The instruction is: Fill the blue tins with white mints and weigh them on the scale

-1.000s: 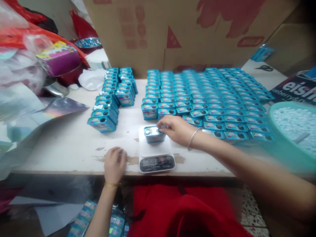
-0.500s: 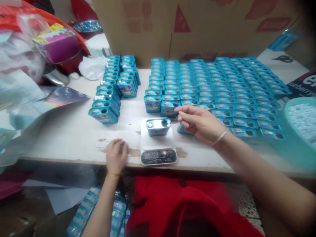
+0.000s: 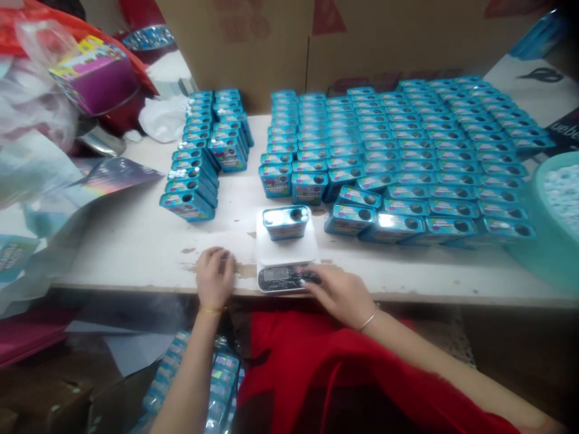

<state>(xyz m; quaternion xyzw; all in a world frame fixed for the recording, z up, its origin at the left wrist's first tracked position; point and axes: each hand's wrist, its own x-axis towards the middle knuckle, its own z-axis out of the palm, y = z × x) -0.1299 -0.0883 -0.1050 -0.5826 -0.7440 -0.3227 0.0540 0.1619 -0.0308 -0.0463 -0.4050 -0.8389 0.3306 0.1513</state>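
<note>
A white digital scale (image 3: 286, 256) with a black control panel stands near the table's front edge. Upright on its platform is a blue tin (image 3: 286, 226) with a dark round hole in its top and small white pieces by the hole. My right hand (image 3: 341, 289) reaches over the panel from the right. Its fingertips are at the buttons, thumb and forefinger apart, and I see nothing held. Left of the scale, my left hand (image 3: 215, 277) rests on the table, fingers loosely bent, with a gap beside the thumb and nothing visible in it.
Many similar tins (image 3: 407, 157) stand in rows behind and right. Smaller rows (image 3: 187, 205) at left carry white pieces on top. A teal basin (image 3: 538, 241) of white pieces is at far right, a cardboard box (image 3: 253, 66) behind, plastic bags (image 3: 40, 90) at left.
My right hand has come down from beside the front tins to the scale's panel, and its fingers have parted. My left hand stays put. The view has shifted slightly.
</note>
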